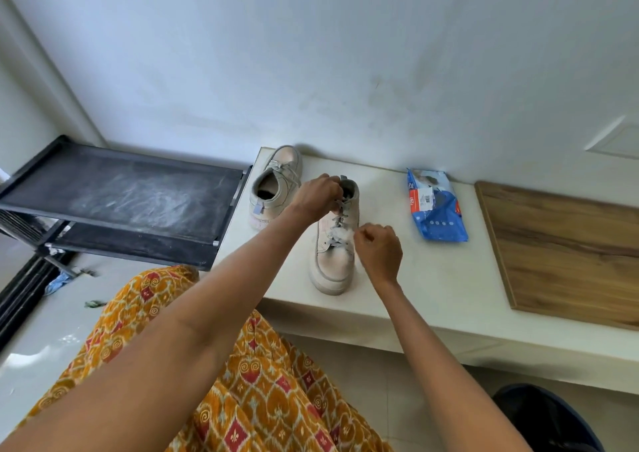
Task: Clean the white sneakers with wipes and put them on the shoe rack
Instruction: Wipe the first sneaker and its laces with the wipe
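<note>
Now left hand (pixel 320 194) holding sneaker (pixel 335 240), right hand (pixel 378 249) wiping

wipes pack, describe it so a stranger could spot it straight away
On the white counter along the wall, look between the sneaker being wiped and the wooden board. The wipes pack lies flat there, the only blue, crinkly plastic packet, with a white barcode label.

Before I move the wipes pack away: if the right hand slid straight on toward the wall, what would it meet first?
Probably nothing on the counter: the right hand has bare surface ahead, the wipes pack off to its right. Depth is uncertain.
</note>
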`<state>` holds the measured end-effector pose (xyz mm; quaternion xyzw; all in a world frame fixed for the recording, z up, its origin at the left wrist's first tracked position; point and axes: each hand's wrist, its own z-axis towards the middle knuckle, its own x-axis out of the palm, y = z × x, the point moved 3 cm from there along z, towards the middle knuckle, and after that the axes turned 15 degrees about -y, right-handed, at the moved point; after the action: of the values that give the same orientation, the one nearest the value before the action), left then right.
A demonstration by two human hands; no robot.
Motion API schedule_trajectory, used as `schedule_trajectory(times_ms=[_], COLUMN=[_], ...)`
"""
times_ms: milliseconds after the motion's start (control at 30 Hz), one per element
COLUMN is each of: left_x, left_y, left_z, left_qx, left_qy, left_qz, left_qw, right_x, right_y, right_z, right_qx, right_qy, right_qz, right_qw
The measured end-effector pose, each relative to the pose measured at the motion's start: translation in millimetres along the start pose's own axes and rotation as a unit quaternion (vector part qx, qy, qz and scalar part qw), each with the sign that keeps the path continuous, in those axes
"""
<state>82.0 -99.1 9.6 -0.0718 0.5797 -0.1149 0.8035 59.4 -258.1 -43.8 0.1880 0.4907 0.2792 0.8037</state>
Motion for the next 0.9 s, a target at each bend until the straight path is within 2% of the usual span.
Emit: schedule_trajectory(times_ms=[67,133,233,367,500,567,700,767,833,900], left_x=[1.5,4.6,8.4,12.3,10.1,5.5,1.3,1.6,2.0,3.7], left_y=[-0.4,-1.5,-1.7,-1.2,-0.8,0.2,6.2,8.0,8.7,8.5], left_z=[1.7,2.7,6.7,11.2,11.4,12.1,11.9,9.8,10.3,12.3], left_qx=[-0.014,-0.025,-0.029,-0.016,-0.006,0.006,0.079,0.103,0.106,0.107], left_qy=[-0.008,-0.016,-0.019,-0.016,-0.001,0.01,0.048,0.052,0.046,0.043], left_qz=[-0.011,-0.023,-0.029,-0.011,-0.018,-0.023,-0.036,-0.03,-0.018,-0.013], left_qw=[1.0,0.999,0.999,1.0,1.0,1.0,0.995,0.993,0.993,0.993], right_x=[2.9,5.8,15.0,6.7,-5.3,-3.1,-1.0,4.2,11.8,14.7], right_y=[8.7,17.1,17.3,-3.1,-3.4,4.5,10.7,18.2,23.9,21.5], right_z=[22.3,37.2,34.6,6.9,-9.1,-1.0,31.5,39.0,37.5,30.9], right_qx=[0.049,0.056,-0.055,-0.188,-0.251,-0.211,-0.016,-0.024,-0.06,-0.079], right_qy=[-0.039,-0.063,-0.017,0.006,0.038,0.054,0.025,0.035,0.068,0.062], right_qz=[0.04,0.039,-0.051,-0.117,-0.119,-0.114,0.01,0.045,0.036,0.02], right_qw=[0.997,0.996,0.997,0.975,0.96,0.969,0.999,0.998,0.995,0.995])
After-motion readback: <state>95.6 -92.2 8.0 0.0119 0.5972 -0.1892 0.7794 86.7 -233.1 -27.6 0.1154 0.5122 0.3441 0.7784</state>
